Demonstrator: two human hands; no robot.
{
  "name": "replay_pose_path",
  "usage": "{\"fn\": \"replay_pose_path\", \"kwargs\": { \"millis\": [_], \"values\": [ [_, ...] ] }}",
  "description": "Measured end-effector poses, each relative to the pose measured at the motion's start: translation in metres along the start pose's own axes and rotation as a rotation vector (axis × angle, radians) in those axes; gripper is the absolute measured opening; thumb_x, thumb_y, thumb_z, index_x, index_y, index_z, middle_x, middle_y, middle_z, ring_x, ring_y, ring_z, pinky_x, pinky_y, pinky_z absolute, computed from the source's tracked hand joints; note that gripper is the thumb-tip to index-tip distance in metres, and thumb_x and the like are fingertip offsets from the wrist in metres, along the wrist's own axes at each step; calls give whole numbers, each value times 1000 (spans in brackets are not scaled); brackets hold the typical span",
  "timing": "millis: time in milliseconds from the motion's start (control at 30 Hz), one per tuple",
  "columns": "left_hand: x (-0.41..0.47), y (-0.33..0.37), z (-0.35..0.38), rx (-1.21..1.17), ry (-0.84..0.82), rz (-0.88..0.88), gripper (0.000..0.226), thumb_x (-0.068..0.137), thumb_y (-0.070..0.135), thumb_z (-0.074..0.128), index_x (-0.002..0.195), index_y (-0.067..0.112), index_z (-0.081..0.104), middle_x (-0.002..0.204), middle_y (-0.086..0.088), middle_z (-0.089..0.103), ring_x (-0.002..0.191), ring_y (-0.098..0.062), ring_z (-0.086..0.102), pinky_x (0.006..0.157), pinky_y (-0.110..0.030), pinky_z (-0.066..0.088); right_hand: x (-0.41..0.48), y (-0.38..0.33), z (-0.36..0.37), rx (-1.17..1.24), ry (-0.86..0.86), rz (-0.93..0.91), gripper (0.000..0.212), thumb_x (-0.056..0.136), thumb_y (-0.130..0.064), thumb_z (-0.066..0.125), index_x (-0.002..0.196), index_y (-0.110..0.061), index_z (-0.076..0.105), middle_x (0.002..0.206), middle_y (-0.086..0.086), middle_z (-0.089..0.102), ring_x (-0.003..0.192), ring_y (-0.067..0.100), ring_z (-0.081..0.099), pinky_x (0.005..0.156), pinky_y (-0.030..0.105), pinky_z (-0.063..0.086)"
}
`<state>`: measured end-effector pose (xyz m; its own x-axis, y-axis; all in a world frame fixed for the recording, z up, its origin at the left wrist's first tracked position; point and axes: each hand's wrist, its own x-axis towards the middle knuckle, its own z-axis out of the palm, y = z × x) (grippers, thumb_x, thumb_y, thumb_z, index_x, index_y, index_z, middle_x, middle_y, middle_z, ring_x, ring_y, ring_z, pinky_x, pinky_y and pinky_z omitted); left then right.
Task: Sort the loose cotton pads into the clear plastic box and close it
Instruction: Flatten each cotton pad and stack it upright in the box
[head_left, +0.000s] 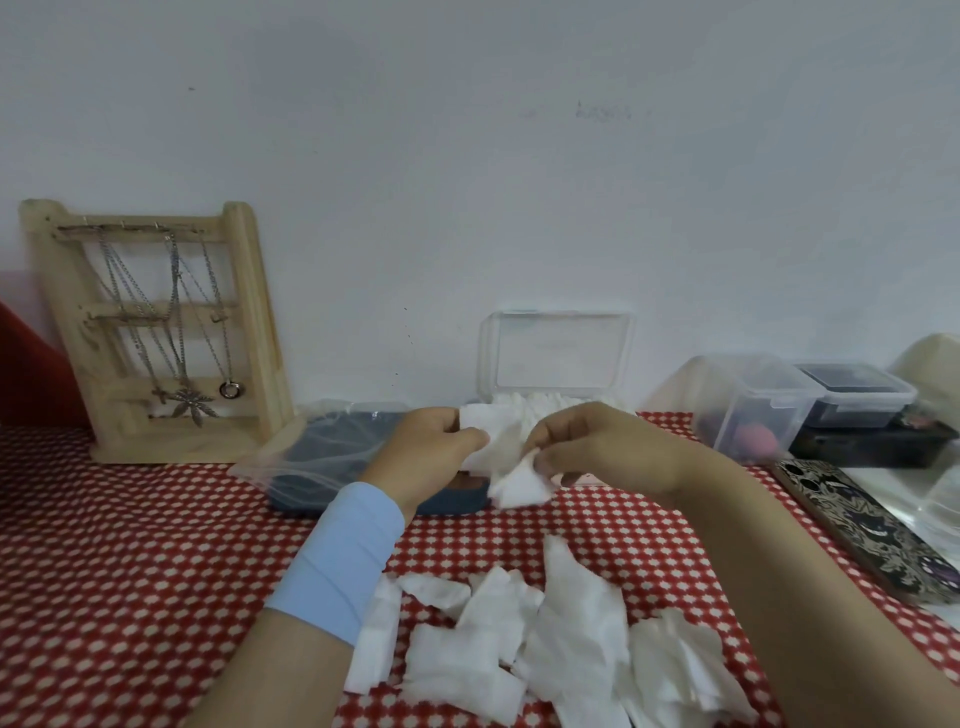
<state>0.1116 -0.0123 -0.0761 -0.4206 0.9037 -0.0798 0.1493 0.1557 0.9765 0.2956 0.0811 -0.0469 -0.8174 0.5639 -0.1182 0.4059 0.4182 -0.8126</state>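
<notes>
The clear plastic box stands against the wall with its lid raised, and white cotton pads show in its base. Just in front of it my left hand grips one end of a white cotton pad. My right hand pinches a second, crumpled pad that hangs below its fingers. A heap of several loose cotton pads lies on the red dotted tablecloth close to me, between my forearms.
A dark blue flat case under a clear plastic bag lies left of my hands. A wooden necklace stand leans at the back left. Clear lidded containers sit at the right, with a patterned phone nearer.
</notes>
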Motion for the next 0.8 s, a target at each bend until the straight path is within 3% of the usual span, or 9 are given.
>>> {"fn": "replay_pose_path", "kwargs": {
  "millis": [67, 167, 367, 433, 533, 700, 800],
  "values": [
    [-2, 0, 1, 12, -35, 4, 18, 97, 11, 62, 113, 13, 70, 102, 0, 74, 90, -15, 72, 61, -20, 58, 1, 0, 1, 50, 90, -25, 14, 96, -14, 64, 100, -11, 78, 98, 5, 77, 90, 17, 73, 81, 24, 60],
    [-2, 0, 2, -61, -90, -28, 24, 97, 11, 64, 121, 9, 69, 107, -5, 75, 92, -17, 74, 66, -25, 60, 4, 5, 2, 62, 174, -45, 14, 99, -17, 63, 98, -15, 77, 93, 0, 77, 83, 16, 72, 74, 25, 60],
    [-2, 5, 8, -223, -121, -72, 25, 93, 19, 70, 114, 7, 69, 103, -9, 76, 87, -19, 76, 64, -27, 60, 7, 3, 6, 21, 356, -61, 14, 101, -16, 60, 100, -15, 75, 82, -2, 74, 53, 2, 64, 51, 15, 48],
    [-3, 4, 9, -183, -110, -31, 25, 89, 12, 74, 114, 8, 69, 104, -7, 76, 87, -16, 75, 64, -24, 60, 8, 1, 7, 109, 388, -49, 12, 99, -24, 64, 99, -20, 76, 84, -2, 76, 55, 6, 66, 54, 20, 52],
    [-3, 3, 9, -246, -70, -6, 23, 89, 9, 73, 112, 9, 71, 102, -4, 78, 87, -16, 76, 65, -25, 60, 8, 1, 8, 256, 352, 28, 20, 88, -35, 76, 105, -24, 74, 92, -2, 78, 74, 15, 74, 64, 28, 55],
    [-4, 3, 9, -361, -58, -22, 18, 93, 10, 69, 111, 9, 71, 105, -8, 77, 88, -19, 77, 62, -24, 59, 15, 5, 15, 640, 254, 149, 27, 83, -11, 80, 107, -1, 74, 103, 13, 78, 104, 34, 72, 99, 47, 53],
    [-4, 3, 7, -421, -37, -57, 17, 99, 16, 63, 112, 7, 68, 105, -14, 76, 87, -25, 77, 62, -26, 61, 18, 7, 17, 637, 373, 151, 22, 84, -13, 80, 104, -4, 74, 103, 11, 78, 103, 31, 73, 95, 45, 57]
  ]
}}
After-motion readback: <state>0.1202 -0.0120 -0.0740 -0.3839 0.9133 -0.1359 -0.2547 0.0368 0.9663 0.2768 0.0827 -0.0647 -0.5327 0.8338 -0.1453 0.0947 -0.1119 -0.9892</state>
